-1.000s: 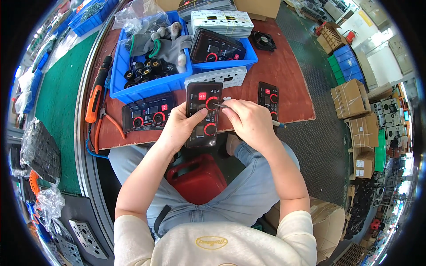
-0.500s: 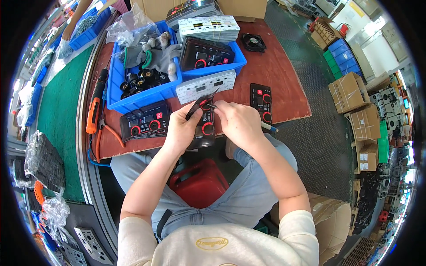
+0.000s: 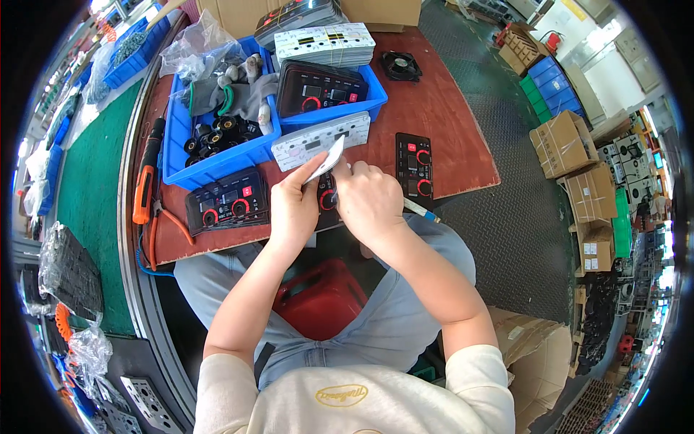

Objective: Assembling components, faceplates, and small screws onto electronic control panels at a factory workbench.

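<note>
My left hand (image 3: 293, 208) is closed on a thin panel sheet (image 3: 329, 162), pinching its left side between thumb and fingers; the sheet stands tilted and shows a pale face. My right hand (image 3: 371, 202) is closed with its fingers curled at the sheet's right side; what it grips is hidden. Below and between the hands lies a black control panel (image 3: 327, 199) with red ring markings, partly covered. Just beyond stands a white panel with cutouts (image 3: 318, 145), leaning on a blue bin (image 3: 231, 158).
Stacked black panels (image 3: 228, 202) lie left, one black panel (image 3: 414, 166) right. The bins hold black knobs (image 3: 220, 136), gloves and more panels. An orange electric screwdriver (image 3: 144, 189) and pliers (image 3: 165, 220) lie at the left edge; a small fan (image 3: 400, 66) sits at the back.
The sheet in my left hand has turned from its dark face to a pale one. My right hand has shifted slightly left and down, and a thin dark thing at its fingertips no longer shows.
</note>
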